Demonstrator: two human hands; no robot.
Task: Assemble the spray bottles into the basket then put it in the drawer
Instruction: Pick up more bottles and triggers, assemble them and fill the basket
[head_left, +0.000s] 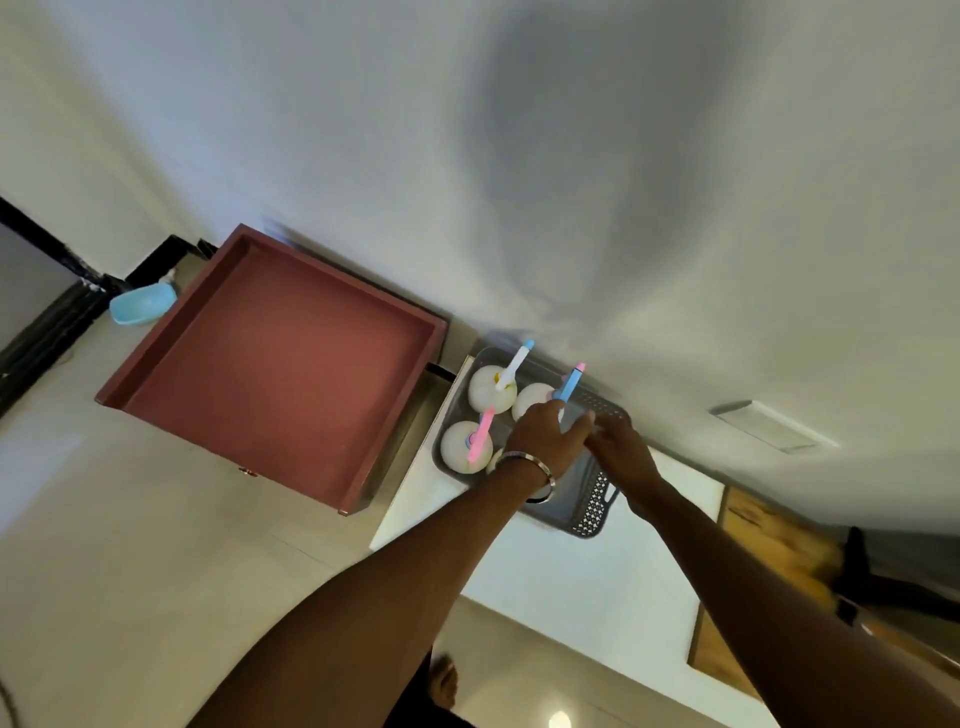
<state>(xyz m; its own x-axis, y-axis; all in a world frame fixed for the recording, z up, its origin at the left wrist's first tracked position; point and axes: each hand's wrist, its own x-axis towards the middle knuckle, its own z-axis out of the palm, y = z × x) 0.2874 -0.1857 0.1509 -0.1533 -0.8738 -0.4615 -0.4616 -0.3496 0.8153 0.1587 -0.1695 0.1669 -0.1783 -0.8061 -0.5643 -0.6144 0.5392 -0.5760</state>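
Observation:
A grey perforated basket (597, 501) stands on a white tabletop (566, 577). Inside it are round white spray bottles: one with a white and blue head (491, 396), one with a pink head (461, 448), and one with a blue head (532, 401). Another bottle is mostly hidden under my left wrist. My left hand (545, 434), with a bracelet at the wrist, is curled around the blue-headed bottle. My right hand (623, 452) reaches over the basket's far side, its fingertips meeting my left fingers; its grip is hidden. The reddish-brown drawer (275, 374) is pulled open to the left.
A light blue plastic item (143, 304) lies beyond the drawer's far corner. Wooden furniture (779, 551) stands to the right of the table. A bare foot (444, 686) shows on the pale floor below. The whole view is tilted and slightly blurred.

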